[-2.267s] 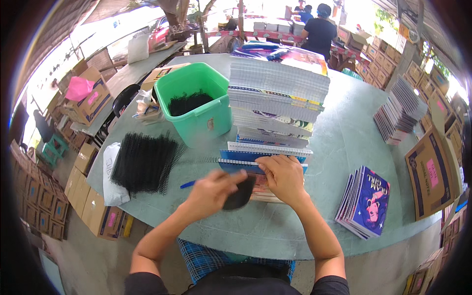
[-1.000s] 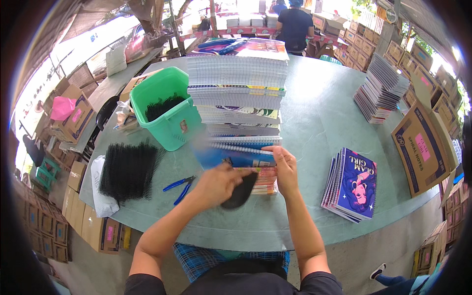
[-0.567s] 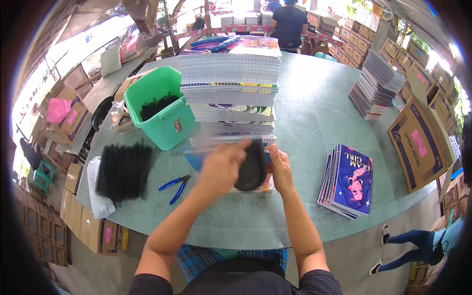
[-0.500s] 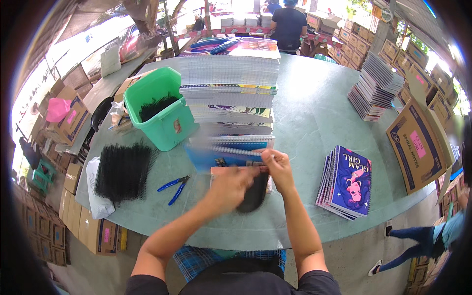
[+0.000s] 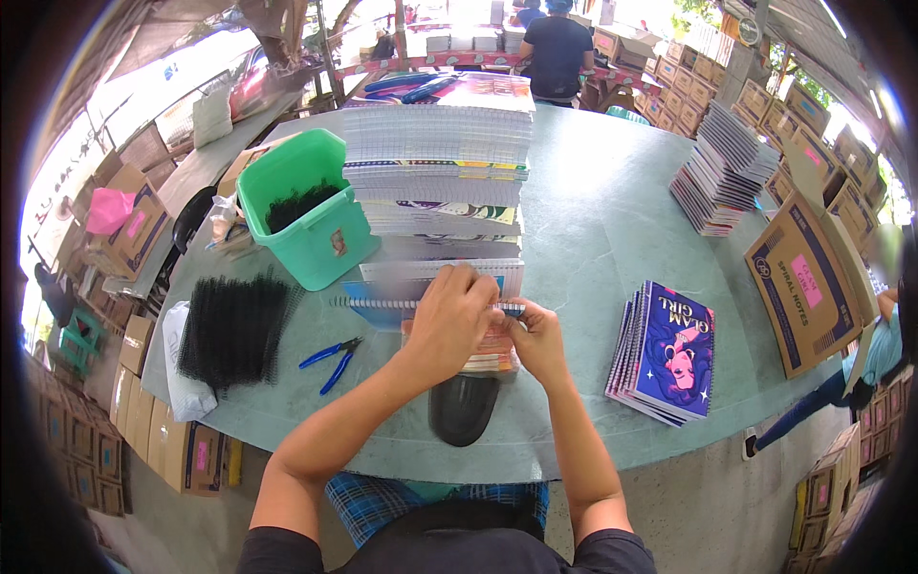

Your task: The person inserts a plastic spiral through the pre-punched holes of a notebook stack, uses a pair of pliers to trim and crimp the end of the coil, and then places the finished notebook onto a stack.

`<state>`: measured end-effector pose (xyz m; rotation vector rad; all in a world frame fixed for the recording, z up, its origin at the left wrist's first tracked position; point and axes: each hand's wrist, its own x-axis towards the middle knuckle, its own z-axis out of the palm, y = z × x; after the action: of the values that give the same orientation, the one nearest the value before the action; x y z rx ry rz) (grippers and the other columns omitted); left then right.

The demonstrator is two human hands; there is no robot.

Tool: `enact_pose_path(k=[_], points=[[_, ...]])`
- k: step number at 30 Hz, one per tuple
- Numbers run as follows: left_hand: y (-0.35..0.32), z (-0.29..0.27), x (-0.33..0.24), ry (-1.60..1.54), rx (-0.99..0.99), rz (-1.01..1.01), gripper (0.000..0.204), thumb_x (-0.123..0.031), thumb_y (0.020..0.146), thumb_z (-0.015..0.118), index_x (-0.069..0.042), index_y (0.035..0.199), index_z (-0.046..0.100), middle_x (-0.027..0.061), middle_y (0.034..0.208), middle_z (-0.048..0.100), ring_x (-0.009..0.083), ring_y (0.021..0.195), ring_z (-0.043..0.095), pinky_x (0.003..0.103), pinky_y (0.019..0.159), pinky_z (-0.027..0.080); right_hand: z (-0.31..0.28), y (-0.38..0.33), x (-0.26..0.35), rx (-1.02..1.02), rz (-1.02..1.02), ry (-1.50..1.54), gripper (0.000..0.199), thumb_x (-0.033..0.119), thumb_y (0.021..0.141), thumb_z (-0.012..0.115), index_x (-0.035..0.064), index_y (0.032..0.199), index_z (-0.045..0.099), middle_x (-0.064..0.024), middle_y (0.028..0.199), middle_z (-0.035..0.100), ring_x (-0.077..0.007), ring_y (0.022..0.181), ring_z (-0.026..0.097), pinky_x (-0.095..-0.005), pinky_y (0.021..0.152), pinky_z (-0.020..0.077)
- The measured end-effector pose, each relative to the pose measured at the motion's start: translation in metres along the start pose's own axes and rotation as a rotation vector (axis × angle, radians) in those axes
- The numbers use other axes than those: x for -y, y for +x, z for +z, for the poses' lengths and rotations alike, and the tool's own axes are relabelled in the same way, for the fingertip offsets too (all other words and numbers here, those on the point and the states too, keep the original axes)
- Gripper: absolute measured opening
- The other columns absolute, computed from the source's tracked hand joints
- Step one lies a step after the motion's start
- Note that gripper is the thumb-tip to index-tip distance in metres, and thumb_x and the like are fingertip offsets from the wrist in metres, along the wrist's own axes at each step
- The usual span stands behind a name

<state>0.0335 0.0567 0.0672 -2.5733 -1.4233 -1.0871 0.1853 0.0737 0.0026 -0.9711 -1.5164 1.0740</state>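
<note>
A spiral notebook (image 5: 375,316) with a blue cover is held at the front of a tall stack of notebooks (image 5: 435,134), its bound edge toward me. A dark wire coil (image 5: 341,302) runs along that edge and sticks out past its left end. My left hand (image 5: 449,320) is closed over the bound edge, fingertips partly hidden. My right hand (image 5: 537,342) pinches at the right end of the coil. Below my hands lie a pinkish pile (image 5: 492,356) and a black rounded object (image 5: 464,411). Blue-handled pliers (image 5: 333,364) rest open on the table to the left.
A green bin (image 5: 320,244) holds black coils; more black coils (image 5: 234,330) lie on white plastic beside it. Finished notebooks (image 5: 674,349) and another notebook stack (image 5: 724,167) occupy the right, near an open carton (image 5: 808,277). People stand or sit beyond the table (image 5: 593,230).
My left hand has moved up and right onto the notebook's bound edge, beside my right hand. The right hand has shifted slightly down. More of the black rounded object shows.
</note>
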Motion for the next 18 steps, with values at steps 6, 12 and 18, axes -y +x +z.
enact_pose_path(k=[6, 12, 18], points=[[0.003, 0.021, -0.001, -0.095, 0.032, 0.157, 0.015, -0.008, 0.073, 0.062, 0.0, 0.085, 0.059, 0.0127, 0.084, 0.055, 0.0304, 0.084, 0.053, 0.039, 0.075, 0.043, 0.001, 0.001, -0.028, -0.057, -0.128, -0.056, 0.02, -0.003, 0.079, 0.05, -0.002, 0.095, 0.062, -0.0086, 0.068, 0.062, -0.0058, 0.064, 0.055, -0.0253, 0.054, 0.0433], [0.01, 0.016, -0.003, -0.161, 0.085, 0.064, 0.015, -0.007, 0.073, 0.062, 0.002, 0.084, 0.058, 0.0157, 0.081, 0.053, 0.0324, 0.083, 0.052, 0.04, 0.074, 0.044, 0.004, -0.004, -0.009, -0.07, -0.122, -0.072, 0.026, -0.004, 0.079, 0.047, -0.0025, 0.1, 0.061, -0.0101, 0.07, 0.062, -0.0059, 0.07, 0.055, -0.0251, 0.06, 0.0453], [0.006, 0.018, 0.0, -0.191, 0.034, 0.111, 0.013, -0.008, 0.073, 0.062, 0.002, 0.08, 0.056, 0.0153, 0.08, 0.051, 0.0329, 0.083, 0.052, 0.041, 0.074, 0.044, 0.002, -0.001, -0.024, -0.034, -0.086, -0.034, 0.02, -0.005, 0.086, 0.044, -0.0048, 0.1, 0.058, 0.0012, 0.074, 0.058, -0.0027, 0.065, 0.05, -0.0196, 0.055, 0.0413]])
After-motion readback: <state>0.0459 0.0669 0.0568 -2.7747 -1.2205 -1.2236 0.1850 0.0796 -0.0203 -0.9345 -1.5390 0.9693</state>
